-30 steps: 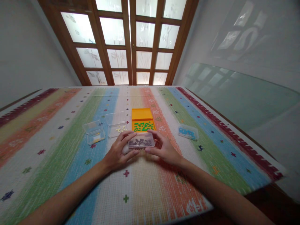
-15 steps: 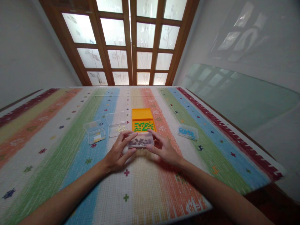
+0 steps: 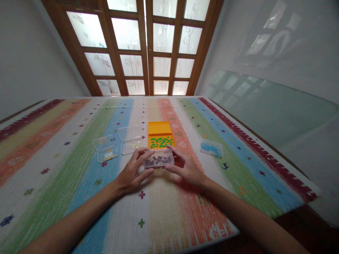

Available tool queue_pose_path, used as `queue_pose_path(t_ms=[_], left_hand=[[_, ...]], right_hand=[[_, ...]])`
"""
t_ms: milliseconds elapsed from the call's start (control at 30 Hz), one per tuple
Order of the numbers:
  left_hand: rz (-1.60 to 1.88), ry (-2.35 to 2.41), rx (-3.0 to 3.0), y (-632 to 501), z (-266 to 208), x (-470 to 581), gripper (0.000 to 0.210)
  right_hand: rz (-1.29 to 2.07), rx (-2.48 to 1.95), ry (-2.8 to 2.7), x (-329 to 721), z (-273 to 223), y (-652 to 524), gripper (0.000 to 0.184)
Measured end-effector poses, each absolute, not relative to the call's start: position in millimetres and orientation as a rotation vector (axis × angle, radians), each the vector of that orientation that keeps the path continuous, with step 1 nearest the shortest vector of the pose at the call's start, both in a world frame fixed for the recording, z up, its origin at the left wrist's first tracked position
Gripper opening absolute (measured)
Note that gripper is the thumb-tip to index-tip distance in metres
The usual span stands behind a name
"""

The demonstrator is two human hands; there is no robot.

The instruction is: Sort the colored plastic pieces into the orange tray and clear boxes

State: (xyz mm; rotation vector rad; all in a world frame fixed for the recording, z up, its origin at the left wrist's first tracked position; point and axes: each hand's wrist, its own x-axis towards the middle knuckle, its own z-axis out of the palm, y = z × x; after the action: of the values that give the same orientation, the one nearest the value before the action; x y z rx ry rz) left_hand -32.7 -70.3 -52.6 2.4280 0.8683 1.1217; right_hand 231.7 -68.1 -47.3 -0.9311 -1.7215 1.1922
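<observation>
Between my two hands is a clear plastic box [image 3: 159, 157] with dark brown small pieces inside, its lid down. My left hand [image 3: 134, 171] grips its left end with thumb and fingers. At the right end, my right hand [image 3: 186, 167] has its thumb along the near edge and a finger at the far corner. Just beyond the box stands an open yellow case [image 3: 160, 127] holding many small green pieces [image 3: 162, 141]. Its near edge is partly hidden by the box and my fingers.
Left of the yellow case lie an open clear box [image 3: 124, 147] with pale yellow pieces and another open clear box [image 3: 107, 155] with a white and yellow item. To the right sits a clear box [image 3: 211, 148] of blue pieces. A striped cloth [image 3: 127, 225] covers the table.
The clear box in my hands is tipped slightly, and its brown pieces look shifted. My hands keep the same hold; the whole view has moved a little.
</observation>
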Motion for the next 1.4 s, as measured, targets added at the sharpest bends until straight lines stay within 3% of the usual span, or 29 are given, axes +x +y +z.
queue_pose_path(t_ms=[300, 500, 733, 1233, 1400], left_hand=[[1.148, 0.87, 2.466, -68.0, -52.5, -33.6, 0.053], [1.163, 0.888, 2.467, -67.8, -53.7, -32.9, 0.05], [1.21, 0.923, 2.307, -66.7, -56.0, -33.4, 0.054], [1.193, 1.034, 2.223, -63.7, -54.1, -34.4, 0.061], [1.195, 0.98, 2.281, -63.8, -54.6, -34.0, 0.051]], right_hand=[[1.038, -0.897, -1.822, 233.8, -47.9, -67.2, 0.072], [1.0, -0.844, -1.867, 230.7, -43.6, -71.7, 0.057], [1.17, -0.938, -1.719, 227.0, -49.8, -71.3, 0.078], [1.149, -0.946, -1.838, 233.7, -53.0, -63.7, 0.079], [1.15, -0.959, -1.859, 233.9, -49.0, -66.4, 0.081]])
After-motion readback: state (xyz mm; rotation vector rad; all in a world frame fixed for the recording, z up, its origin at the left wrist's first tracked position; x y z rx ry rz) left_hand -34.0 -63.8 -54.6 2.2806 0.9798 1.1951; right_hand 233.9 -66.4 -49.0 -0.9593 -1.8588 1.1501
